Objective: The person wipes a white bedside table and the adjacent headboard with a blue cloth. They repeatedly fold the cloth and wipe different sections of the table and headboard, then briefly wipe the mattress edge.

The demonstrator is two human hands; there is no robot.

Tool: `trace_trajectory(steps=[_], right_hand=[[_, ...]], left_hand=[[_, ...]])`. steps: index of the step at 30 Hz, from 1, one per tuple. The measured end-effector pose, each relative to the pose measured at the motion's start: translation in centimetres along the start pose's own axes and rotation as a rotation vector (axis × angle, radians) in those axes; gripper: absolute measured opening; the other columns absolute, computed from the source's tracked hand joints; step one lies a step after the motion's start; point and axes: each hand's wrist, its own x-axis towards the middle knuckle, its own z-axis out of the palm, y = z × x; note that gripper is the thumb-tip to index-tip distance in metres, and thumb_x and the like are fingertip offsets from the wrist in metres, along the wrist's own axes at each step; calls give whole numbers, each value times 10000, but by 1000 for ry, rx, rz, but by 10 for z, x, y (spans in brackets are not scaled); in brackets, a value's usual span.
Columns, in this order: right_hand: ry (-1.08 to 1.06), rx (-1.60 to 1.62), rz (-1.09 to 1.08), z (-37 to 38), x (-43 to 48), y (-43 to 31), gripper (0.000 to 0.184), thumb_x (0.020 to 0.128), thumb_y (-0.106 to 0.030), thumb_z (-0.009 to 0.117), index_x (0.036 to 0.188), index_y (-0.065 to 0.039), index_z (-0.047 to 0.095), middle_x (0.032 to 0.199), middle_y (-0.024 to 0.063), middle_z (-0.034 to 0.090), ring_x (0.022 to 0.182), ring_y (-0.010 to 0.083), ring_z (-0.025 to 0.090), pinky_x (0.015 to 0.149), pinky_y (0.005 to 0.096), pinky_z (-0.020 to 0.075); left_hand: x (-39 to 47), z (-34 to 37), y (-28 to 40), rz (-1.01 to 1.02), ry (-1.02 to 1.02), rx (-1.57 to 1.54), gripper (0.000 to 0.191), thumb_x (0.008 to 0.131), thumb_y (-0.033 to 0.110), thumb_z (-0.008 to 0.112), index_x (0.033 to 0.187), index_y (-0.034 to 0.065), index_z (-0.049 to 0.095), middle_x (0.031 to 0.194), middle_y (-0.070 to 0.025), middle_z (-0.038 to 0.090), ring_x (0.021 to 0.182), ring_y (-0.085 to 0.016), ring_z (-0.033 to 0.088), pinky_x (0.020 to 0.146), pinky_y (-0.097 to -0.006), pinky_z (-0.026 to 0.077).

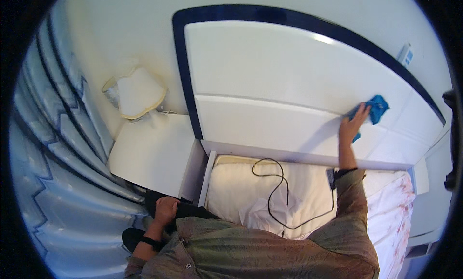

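With my right hand (352, 125) I press a blue cloth (378, 109) against the lower right part of the white headboard (260, 65), which has a dark blue curved border. Part of the cloth shows below my palm. My left hand (166, 209) rests on my dark-trousered knee, just in front of the white nightstand (152, 152), and holds nothing that I can see. Below the headboard lies the cream mattress (231, 188), with a black cable (283, 177) looped across it and a dark device (330, 177) beside my right sleeve.
A lamp with a white shade (139, 92) stands at the back of the nightstand. Blue patterned curtains (65, 170) hang at the left. A flowered sheet (390, 214) covers the bed's right side. A small white device (405, 55) is on the wall behind the headboard's right edge.
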Motion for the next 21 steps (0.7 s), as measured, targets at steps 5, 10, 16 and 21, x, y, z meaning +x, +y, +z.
trace_trajectory(steps=[5, 10, 16, 21], right_hand=[[-253, 220, -208, -29, 25, -66, 817, 654, 118, 475, 1446, -60, 391, 1524, 202, 333, 1441, 385, 246, 1178, 439, 197], [192, -106, 19, -32, 167, 30, 647, 814, -120, 560, 1424, 20, 396, 1494, 243, 354, 1387, 407, 316, 1160, 446, 237], [324, -173, -335, 81, 187, -99, 527, 859, -97, 461, 1371, 27, 462, 1443, 227, 437, 1356, 378, 379, 1160, 463, 224], [94, 135, -582, 162, 93, -339, 453, 796, -34, 611, 1242, -109, 605, 1302, 98, 574, 1279, 328, 479, 1107, 509, 311]], left_hand=[[-4, 0, -3, -20, 59, -60, 151, 859, 200, 556, 909, 137, 683, 933, -70, 662, 966, -291, 603, 940, -463, 380], [-6, -1, -8, 78, 139, -86, 143, 856, 227, 583, 902, 142, 689, 922, -66, 661, 957, -293, 598, 921, -472, 386], [-5, 7, -13, 7, 110, -120, 140, 856, 241, 596, 891, 142, 687, 928, -54, 664, 964, -286, 600, 917, -468, 385], [-4, 2, -14, 8, 71, -125, 157, 858, 253, 598, 933, 145, 685, 948, -50, 664, 989, -284, 597, 929, -471, 375]])
